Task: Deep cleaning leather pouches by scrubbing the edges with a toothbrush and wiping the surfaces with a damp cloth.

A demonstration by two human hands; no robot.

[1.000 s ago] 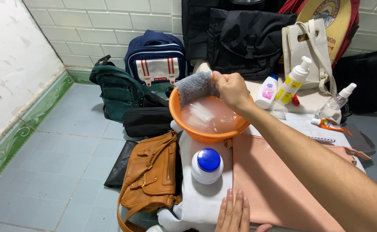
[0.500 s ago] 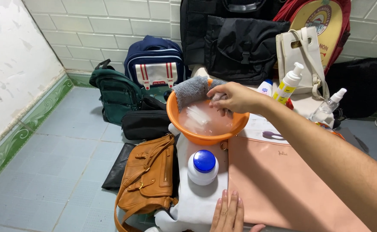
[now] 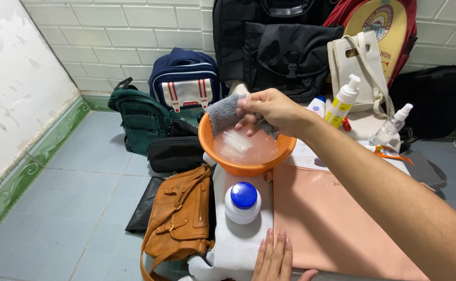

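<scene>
1. Right hand (image 3: 272, 110): reached out over the orange basin (image 3: 246, 151), fingers pinching a grey cloth (image 3: 223, 113) at its upper edge. The cloth hangs over the basin's far-left rim, with its lower part at or just in the milky water; which of the two cannot be told from this view.

2. Left hand (image 3: 275, 257): laid flat on the bench, fingers pressed together and extended, holding nothing. It rests at the seam between a white cloth (image 3: 238, 244) and a pink pouch (image 3: 321, 224).

3. A white bottle with a blue cap (image 3: 243, 202) stands upright just in front of the basin, near the left hand.

4. Beyond the basin: a yellow-and-white pump bottle (image 3: 342, 102) and a clear spray bottle (image 3: 389, 126), both upright, well apart from the cloth.

5. On the floor to the left: a tan leather handbag (image 3: 178, 218), a black pouch (image 3: 176, 154), a green bag (image 3: 142, 117) and a navy backpack (image 3: 186, 86).

6. Judgement on handling: the step in hand appears to be wetting or wringing the cloth. It is best kept directly above the basin so drips fall inside. The pinch looks light for a soaked cloth; a fuller grip would hold better. The basin sits close to the bench edge above the handbag, so pressing on the rim risks a spill.
</scene>
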